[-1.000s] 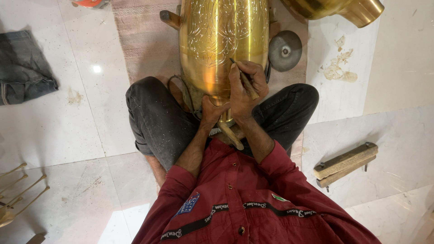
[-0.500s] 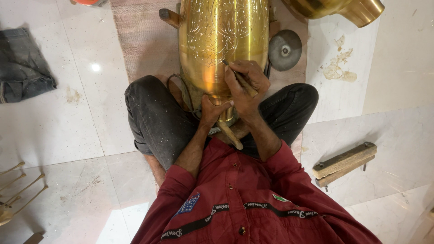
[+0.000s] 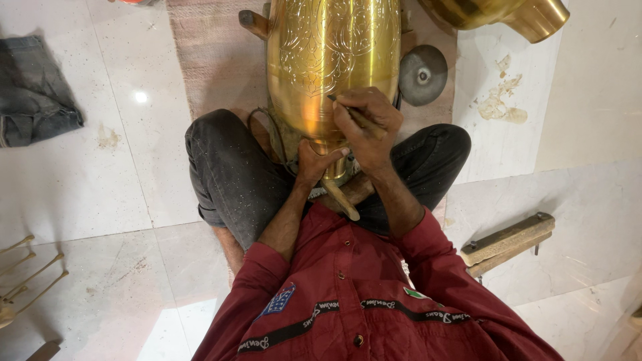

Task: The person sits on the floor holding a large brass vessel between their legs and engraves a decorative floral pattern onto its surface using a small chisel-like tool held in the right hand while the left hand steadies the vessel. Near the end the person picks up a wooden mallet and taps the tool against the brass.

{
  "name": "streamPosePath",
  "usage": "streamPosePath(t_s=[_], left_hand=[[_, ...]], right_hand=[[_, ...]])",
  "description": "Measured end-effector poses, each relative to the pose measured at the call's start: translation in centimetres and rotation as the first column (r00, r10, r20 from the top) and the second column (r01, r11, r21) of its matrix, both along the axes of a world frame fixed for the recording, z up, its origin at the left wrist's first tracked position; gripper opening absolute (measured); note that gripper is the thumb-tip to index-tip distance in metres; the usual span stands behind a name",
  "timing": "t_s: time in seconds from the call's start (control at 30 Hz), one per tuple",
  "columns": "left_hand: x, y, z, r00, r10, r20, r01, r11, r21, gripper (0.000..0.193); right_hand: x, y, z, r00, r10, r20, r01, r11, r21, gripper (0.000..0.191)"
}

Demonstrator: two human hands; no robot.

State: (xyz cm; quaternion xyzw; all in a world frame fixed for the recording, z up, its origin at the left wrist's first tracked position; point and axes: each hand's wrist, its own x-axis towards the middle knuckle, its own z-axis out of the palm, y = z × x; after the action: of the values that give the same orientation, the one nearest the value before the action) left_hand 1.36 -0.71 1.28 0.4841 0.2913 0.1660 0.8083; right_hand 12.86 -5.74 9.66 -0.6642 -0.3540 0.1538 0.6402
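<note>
Fingers of the right hand pinch a thin engraving tool, tip on the brass vessel; the left hand wraps its narrow base, the vessel lying between the knees on a floor mat

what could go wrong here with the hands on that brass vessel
The right hand presses a thin pointed tool onto the curved, polished brass vessel; it could skid and scratch the plain area. The vessel lies across the lap, steadied only by the left hand at its narrow end, so it might roll mid-stroke.
</note>
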Motion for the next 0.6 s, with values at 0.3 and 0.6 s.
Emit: streamPosePath(t_s=[0.3,0.6], left_hand=[[0.2,-0.5,-1.3,0.994,0.104,0.015,-0.105,0.993,0.045,0.035],[0.0,-0.8,-1.8,0.994,0.097,0.044,-0.097,0.995,0.01,0.034]], right_hand=[[-4.8,0.3,-0.4,0.968,-0.246,0.041,0.248,0.966,-0.073,0.011],[-5.1,1.5,-0.3,0.937,-0.315,0.153,0.32,0.947,-0.01,0.012]])
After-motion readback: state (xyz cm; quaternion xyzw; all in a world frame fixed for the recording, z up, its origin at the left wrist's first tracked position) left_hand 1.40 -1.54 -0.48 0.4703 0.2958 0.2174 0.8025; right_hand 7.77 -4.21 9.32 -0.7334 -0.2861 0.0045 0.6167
